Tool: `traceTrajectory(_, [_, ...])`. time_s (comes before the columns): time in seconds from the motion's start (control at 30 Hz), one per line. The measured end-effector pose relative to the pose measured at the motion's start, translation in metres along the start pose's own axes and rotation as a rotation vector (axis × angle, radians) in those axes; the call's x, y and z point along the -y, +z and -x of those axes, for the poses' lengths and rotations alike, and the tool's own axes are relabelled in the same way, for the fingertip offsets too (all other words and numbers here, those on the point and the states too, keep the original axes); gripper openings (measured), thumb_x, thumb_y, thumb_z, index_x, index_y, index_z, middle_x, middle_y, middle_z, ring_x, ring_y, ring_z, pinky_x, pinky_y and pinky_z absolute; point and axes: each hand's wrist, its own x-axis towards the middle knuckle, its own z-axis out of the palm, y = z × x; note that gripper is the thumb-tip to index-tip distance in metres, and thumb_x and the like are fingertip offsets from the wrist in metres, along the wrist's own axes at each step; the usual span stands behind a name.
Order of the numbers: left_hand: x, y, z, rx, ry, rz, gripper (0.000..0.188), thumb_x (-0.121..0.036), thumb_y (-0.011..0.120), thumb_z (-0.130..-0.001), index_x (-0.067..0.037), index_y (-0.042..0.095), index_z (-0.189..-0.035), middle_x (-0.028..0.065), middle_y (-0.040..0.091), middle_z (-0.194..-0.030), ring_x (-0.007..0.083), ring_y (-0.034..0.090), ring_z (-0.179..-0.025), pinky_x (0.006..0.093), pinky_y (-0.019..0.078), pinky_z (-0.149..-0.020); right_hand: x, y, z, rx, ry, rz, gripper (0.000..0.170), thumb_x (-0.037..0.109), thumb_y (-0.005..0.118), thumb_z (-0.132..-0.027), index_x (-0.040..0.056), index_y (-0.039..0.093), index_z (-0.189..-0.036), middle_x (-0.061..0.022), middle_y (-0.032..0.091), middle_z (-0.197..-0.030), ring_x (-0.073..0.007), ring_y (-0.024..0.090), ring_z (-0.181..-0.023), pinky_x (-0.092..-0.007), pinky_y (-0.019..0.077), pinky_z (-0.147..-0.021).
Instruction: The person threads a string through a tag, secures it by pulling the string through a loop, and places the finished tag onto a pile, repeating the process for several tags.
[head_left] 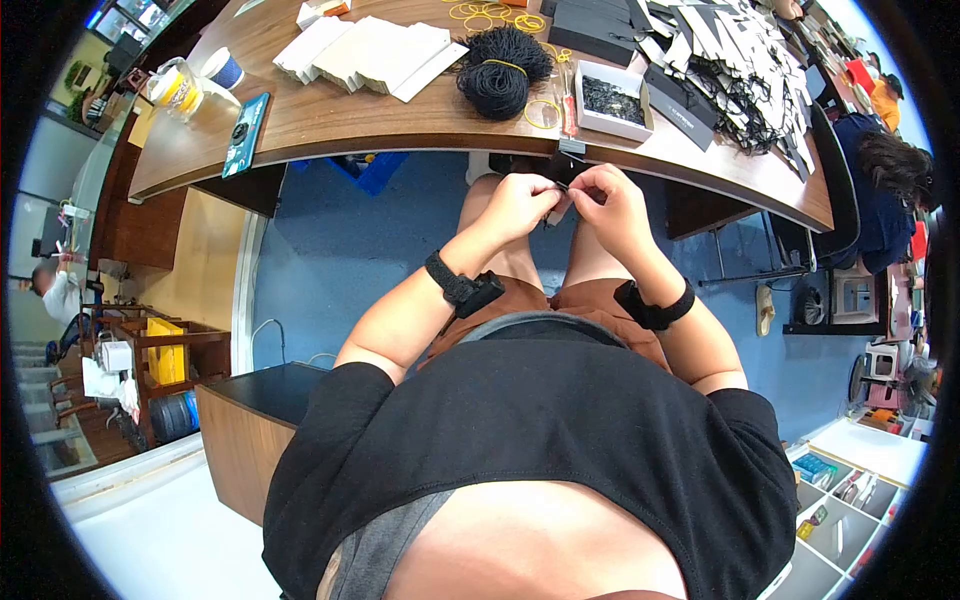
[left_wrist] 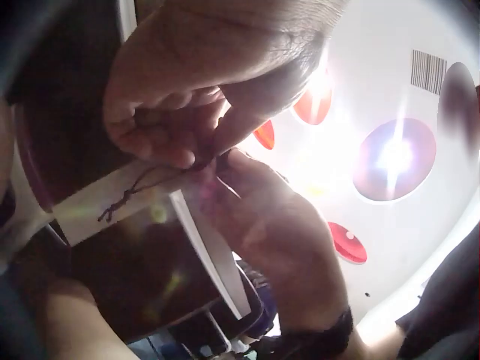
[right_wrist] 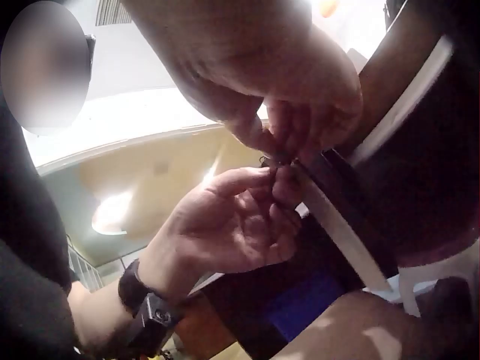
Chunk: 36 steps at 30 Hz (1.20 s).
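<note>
A thin black cord (left_wrist: 124,201) with a knotted tail comes out from between the fingertips of both hands. My left hand (head_left: 522,205) pinches it from one side, and my right hand (head_left: 612,208) pinches it from the other, fingertips meeting just off the table's front edge. In the right wrist view the right hand (right_wrist: 262,67) is above and the left hand (right_wrist: 232,229) below. A pale narrow strip (right_wrist: 345,240) hangs down beside the fingers. The piece of cord inside the fingertips is hidden.
On the wooden table (head_left: 350,120) lie a black cord bundle (head_left: 503,75), a white box (head_left: 612,105) of small black pieces, stacked white cards (head_left: 365,58), and a heap of black and white tags (head_left: 735,60). A phone-like teal box (head_left: 245,135) lies at the left edge. A person (head_left: 870,190) sits at right.
</note>
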Motion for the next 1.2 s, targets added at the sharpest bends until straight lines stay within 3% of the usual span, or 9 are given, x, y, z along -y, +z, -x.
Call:
traceTrajectory(0.1, [0.003,0.002,0.001,0.005,-0.033,0.228,0.018,-0.012,0.054,-0.088,0.000,0.067,-0.086,0.0043,0.066,-0.078,0.0094,0.057,-0.071,0.0244,0.0453,-0.068,0.006,0.003,0.007,0.046,0.300,-0.338,0.006,0.004,0.066,-0.075,0.0018,0.064,-0.080,-0.0083,0.062,-0.077,-0.0203,0.062,-0.073,-0.0287,0.0481,-0.065])
traceTrajectory(0.3, [-0.010,0.008,0.020,-0.063,-0.092,0.563,0.016,-0.013,0.054,-0.089,-0.002,0.064,-0.083,0.0036,0.064,-0.076,0.0098,0.057,-0.069,0.0235,0.0458,-0.068,0.008,0.010,0.020,-0.060,-0.049,-0.189,0.007,0.002,0.067,-0.074,0.0016,0.063,-0.080,-0.0083,0.063,-0.078,-0.0206,0.062,-0.074,-0.0292,0.0486,-0.065])
traceTrajectory(0.37, [-0.016,0.009,0.024,-0.092,-0.088,0.655,0.016,-0.013,0.054,-0.088,-0.003,0.063,-0.081,0.0032,0.063,-0.074,0.0094,0.056,-0.067,0.0230,0.0454,-0.067,0.017,0.010,0.021,-0.122,-0.185,-0.047,0.011,0.001,0.069,-0.070,0.0024,0.063,-0.079,-0.0095,0.063,-0.080,-0.0240,0.062,-0.074,-0.0311,0.0493,-0.064])
traceTrajectory(0.47, [-0.012,0.009,0.025,-0.087,-0.001,0.462,0.017,-0.013,0.054,-0.088,-0.003,0.062,-0.078,0.0028,0.061,-0.071,0.0097,0.055,-0.065,0.0233,0.0450,-0.064,0.021,0.014,0.022,-0.185,-0.331,0.050,0.016,0.000,0.070,-0.066,0.0045,0.063,-0.079,-0.0091,0.062,-0.081,-0.0261,0.061,-0.075,-0.0330,0.0493,-0.067])
traceTrajectory(0.57, [-0.008,0.003,0.027,-0.145,-0.010,0.367,0.017,-0.013,0.053,-0.088,-0.002,0.062,-0.077,0.0026,0.060,-0.069,0.0103,0.055,-0.064,0.0234,0.0446,-0.062,0.026,0.011,0.019,-0.097,-0.448,0.048,0.018,0.000,0.070,-0.066,0.0053,0.063,-0.082,-0.0079,0.061,-0.081,-0.0262,0.060,-0.077,-0.0338,0.0484,-0.071])
traceTrajectory(0.73, [-0.019,-0.012,0.032,-0.128,-0.064,0.509,0.017,-0.013,0.054,-0.087,-0.003,0.061,-0.075,0.0032,0.059,-0.069,0.0110,0.054,-0.062,0.0230,0.0442,-0.060,0.013,0.009,0.017,-0.009,-0.368,-0.012,0.045,0.002,0.073,-0.062,0.0058,0.057,-0.104,-0.0120,0.057,-0.103,-0.0299,0.054,-0.099,-0.0371,0.0434,-0.087])
traceTrajectory(0.87, [-0.018,-0.013,0.028,-0.148,-0.125,0.592,0.016,-0.012,0.055,-0.086,-0.003,0.061,-0.074,0.0048,0.059,-0.067,0.0118,0.054,-0.060,0.0242,0.0447,-0.059,0.004,0.025,0.017,-0.033,-0.363,0.036,0.052,0.000,0.072,-0.062,0.0077,0.057,-0.111,-0.0123,0.054,-0.108,-0.0308,0.051,-0.103,-0.0388,0.0413,-0.090])
traceTrajectory(1.0, [-0.008,-0.011,0.026,-0.121,-0.135,0.734,0.015,-0.012,0.055,-0.086,-0.003,0.060,-0.076,0.0042,0.058,-0.067,0.0121,0.053,-0.059,0.0247,0.0453,-0.060,0.005,0.032,0.021,-0.095,-0.336,0.098,0.045,-0.002,0.069,-0.064,0.0072,0.059,-0.107,-0.0111,0.055,-0.101,-0.0301,0.052,-0.099,-0.0389,0.0424,-0.087])
traceTrajectory(1.2, [0.001,-0.015,0.028,-0.194,-0.264,0.911,0.013,-0.009,0.054,-0.085,-0.004,0.057,-0.073,0.0033,0.055,-0.063,0.0125,0.052,-0.054,0.0277,0.0466,-0.056,-0.004,0.067,0.029,-0.197,-0.210,-0.086,0.033,-0.001,0.069,-0.068,0.0076,0.063,-0.099,-0.0115,0.057,-0.096,-0.0293,0.053,-0.093,-0.0359,0.0443,-0.081])
